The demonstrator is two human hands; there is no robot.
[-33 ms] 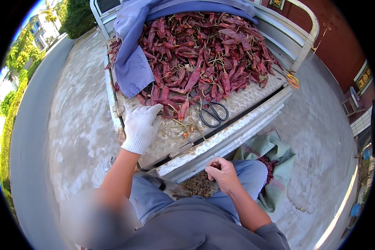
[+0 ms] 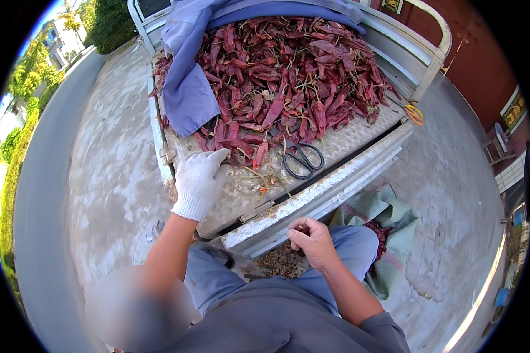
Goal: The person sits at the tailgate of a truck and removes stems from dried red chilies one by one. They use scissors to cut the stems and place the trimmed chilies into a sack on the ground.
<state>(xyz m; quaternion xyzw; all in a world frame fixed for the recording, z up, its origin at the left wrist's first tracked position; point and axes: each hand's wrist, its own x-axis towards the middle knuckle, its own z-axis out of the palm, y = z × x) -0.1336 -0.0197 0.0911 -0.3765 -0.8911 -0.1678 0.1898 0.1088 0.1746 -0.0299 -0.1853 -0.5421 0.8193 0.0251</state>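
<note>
A heap of dried red chili peppers [image 2: 265,82] covers the truck bed [image 2: 347,138]. My left hand [image 2: 199,179], in a white knit glove, is at the heap's near left edge, back upward. Its thumb stretches right beside the nearest peppers, and the other fingers bend down, their tips hidden; it appears to hold nothing. My right hand [image 2: 315,241], bare, is closed above my lap around something dark red that looks like dried chili pepper, mostly hidden by the fingers. Black-handled scissors [image 2: 303,161] lie on the bed, their blades partly under peppers. Loose pale stems [image 2: 268,179] lie beside them.
A blue cloth [image 2: 188,100] drapes over the heap's left and far sides. Below the bed's edge [image 2: 318,206], a pale green sack [image 2: 388,215] with dark red peppers lies by my right knee. Scraps [image 2: 277,262] litter the ground between my legs. An orange cord [image 2: 414,115] hangs at the right rail.
My right hand has shifted slightly up and left, still closed. The left hand stays in place by the heap.
</note>
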